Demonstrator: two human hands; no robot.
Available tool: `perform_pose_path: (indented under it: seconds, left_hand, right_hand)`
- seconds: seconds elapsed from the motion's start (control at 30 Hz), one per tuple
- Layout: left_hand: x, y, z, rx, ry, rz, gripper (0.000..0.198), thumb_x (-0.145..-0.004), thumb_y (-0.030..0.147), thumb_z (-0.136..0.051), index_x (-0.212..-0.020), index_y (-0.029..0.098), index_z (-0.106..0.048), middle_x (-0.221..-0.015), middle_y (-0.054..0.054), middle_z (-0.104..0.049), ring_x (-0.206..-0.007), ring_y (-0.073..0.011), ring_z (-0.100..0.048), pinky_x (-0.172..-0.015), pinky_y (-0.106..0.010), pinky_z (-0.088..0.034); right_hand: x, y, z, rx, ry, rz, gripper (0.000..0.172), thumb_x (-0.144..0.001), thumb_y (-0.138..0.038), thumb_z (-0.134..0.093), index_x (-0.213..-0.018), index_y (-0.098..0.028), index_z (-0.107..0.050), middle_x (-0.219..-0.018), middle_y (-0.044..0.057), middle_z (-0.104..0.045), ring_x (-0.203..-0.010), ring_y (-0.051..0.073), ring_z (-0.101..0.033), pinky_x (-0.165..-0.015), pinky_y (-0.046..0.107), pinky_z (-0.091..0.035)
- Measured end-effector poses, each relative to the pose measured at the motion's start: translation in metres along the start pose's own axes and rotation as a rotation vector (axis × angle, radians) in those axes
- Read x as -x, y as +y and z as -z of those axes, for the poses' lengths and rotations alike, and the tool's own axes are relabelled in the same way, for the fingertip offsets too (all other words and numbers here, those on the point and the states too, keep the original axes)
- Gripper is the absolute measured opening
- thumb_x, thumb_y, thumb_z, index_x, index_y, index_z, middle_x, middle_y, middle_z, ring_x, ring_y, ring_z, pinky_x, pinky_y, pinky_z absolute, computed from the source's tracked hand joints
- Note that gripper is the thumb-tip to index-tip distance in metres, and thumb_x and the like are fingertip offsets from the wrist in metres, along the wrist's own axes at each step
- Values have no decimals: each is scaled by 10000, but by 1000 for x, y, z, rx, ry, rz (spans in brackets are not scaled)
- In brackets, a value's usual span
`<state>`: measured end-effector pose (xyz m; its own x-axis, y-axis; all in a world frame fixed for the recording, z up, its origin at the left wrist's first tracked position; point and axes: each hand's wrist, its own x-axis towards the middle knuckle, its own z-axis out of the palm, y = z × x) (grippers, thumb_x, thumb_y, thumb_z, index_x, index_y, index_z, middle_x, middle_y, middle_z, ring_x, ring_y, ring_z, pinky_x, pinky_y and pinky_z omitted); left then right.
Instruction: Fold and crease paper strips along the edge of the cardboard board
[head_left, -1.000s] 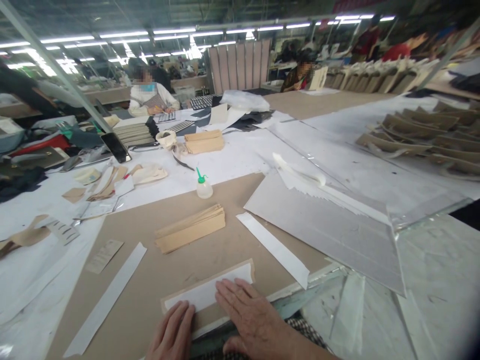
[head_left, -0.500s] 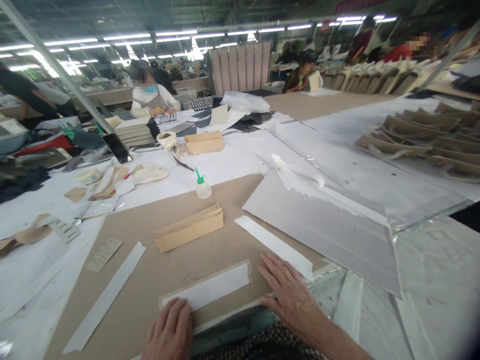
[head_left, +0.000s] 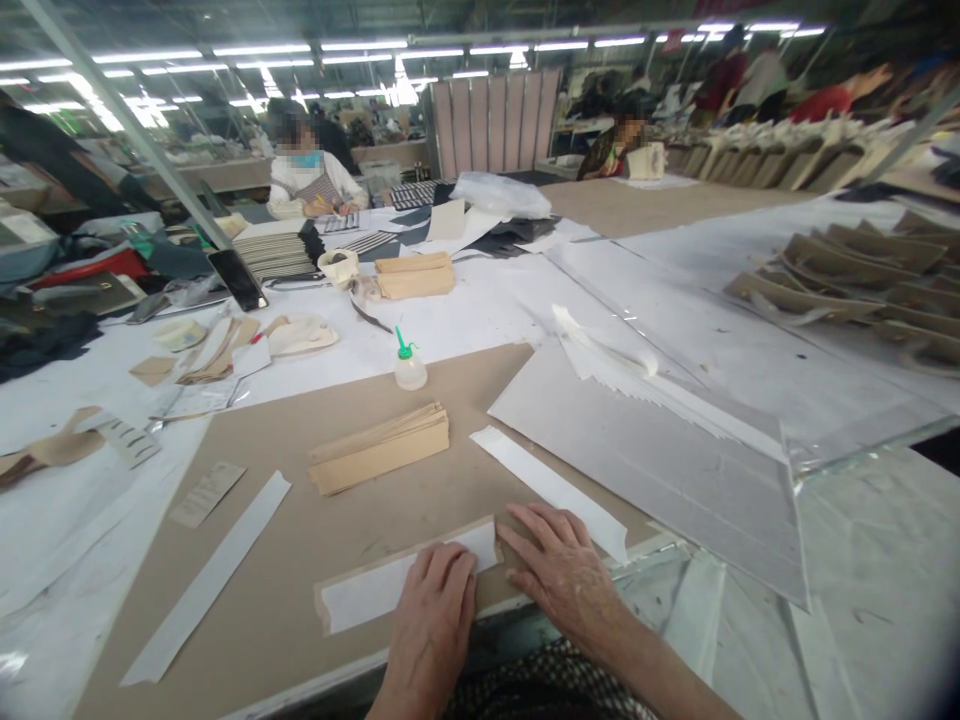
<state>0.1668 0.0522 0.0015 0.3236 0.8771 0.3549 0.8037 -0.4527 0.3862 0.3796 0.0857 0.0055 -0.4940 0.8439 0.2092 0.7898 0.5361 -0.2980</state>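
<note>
In front of me a white strip (head_left: 367, 597) lies on a slightly larger tan piece (head_left: 321, 608), whose thin border shows around it. The fingers of my left hand (head_left: 437, 610) lie together on the right half of the strip, bent a little and holding nothing. My right hand (head_left: 564, 572) rests at the strip's right end, fingers spread, the fingertips beside the tan piece's edge. Beyond my right hand a second white strip (head_left: 547, 490) lies slanted on the brown board (head_left: 262, 610). A stack of tan strips (head_left: 381, 450) sits farther back.
A green-tipped squeeze bottle (head_left: 410, 370) stands behind the stack. At left lie another white strip (head_left: 214, 575) and a slotted grey template (head_left: 206, 495). A grey board (head_left: 637, 470) carries white strips at right. Across the table a person (head_left: 315, 180) works.
My left hand has slid right along the white strip, from its left end to its right half. My right hand has moved slightly left, up to the strip's end.
</note>
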Motion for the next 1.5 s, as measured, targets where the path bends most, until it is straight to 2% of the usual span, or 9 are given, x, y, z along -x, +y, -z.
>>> perform_pose_path:
  seconds: [0.2,0.33,0.43,0.57,1.03,1.2,1.33,1.5]
  left_hand:
    - [1,-1,-3,0,2,9,225,-972,134,-465,-1144,179,-603,-1086,-89,-640,-969,-229,-586,-857,-404,-553]
    - [3,-3,-6,-24,-26,5,262,-970,133,-469,-1184,191,-608,-1134,-90,-630,-1015,-235,-569,-879,-397,-542]
    - [5,-3,-8,-79,-44,-5,315,-964,142,-486,-1249,215,-599,-1188,-86,-619,-1061,-251,-543,-900,-412,-528]
    - [5,-2,-9,-132,-48,-18,335,-953,166,-517,-1270,232,-600,-1223,-76,-618,-1076,-269,-524,-888,-422,-520]
    - [6,-2,-9,-182,-61,-21,381,-929,159,-542,-1299,236,-595,-1229,-89,-612,-1082,-275,-524,-864,-414,-517]
    - [9,-4,-10,-205,-51,-46,383,-939,180,-544,-1314,243,-590,-1246,-88,-615,-1093,-273,-532,-877,-413,-517]
    - [15,-2,-12,-167,-5,-90,328,-967,184,-493,-1271,187,-615,-1238,-107,-631,-1105,-268,-536,-889,-406,-511]
    - [16,5,-9,-130,22,-75,325,-992,198,-442,-1263,192,-622,-1226,-102,-648,-1106,-264,-546,-888,-401,-501]
  right_hand:
    - [2,0,3,-90,-23,66,279,-931,-243,-660,-1197,-328,-662,-1411,22,-556,-1283,293,-448,-1068,537,-371]
    - [8,2,3,-115,-9,90,334,-944,-184,-610,-1246,-321,-647,-1423,47,-534,-1288,292,-437,-1059,542,-389]
    - [9,3,1,-101,36,59,323,-944,-174,-595,-1241,-286,-659,-1394,79,-556,-1263,297,-461,-1026,533,-426]
    - [8,3,2,-103,62,64,314,-947,-186,-594,-1225,-307,-676,-1363,75,-577,-1247,285,-484,-1016,509,-445]
    - [-1,3,10,-103,12,105,423,-975,-191,-561,-1352,-381,-590,-1397,52,-544,-1260,284,-460,-1026,520,-423]
    - [-3,2,11,-65,-17,125,398,-978,-197,-556,-1337,-365,-597,-1399,49,-552,-1268,288,-460,-1064,544,-371]
    - [-5,0,11,6,-35,153,317,-985,-223,-562,-1269,-345,-630,-1388,25,-575,-1280,281,-463,-1112,553,-292]
    - [-7,0,11,104,-88,213,341,-968,-197,-585,-1288,-312,-609,-1404,39,-569,-1285,291,-468,-1127,553,-261]
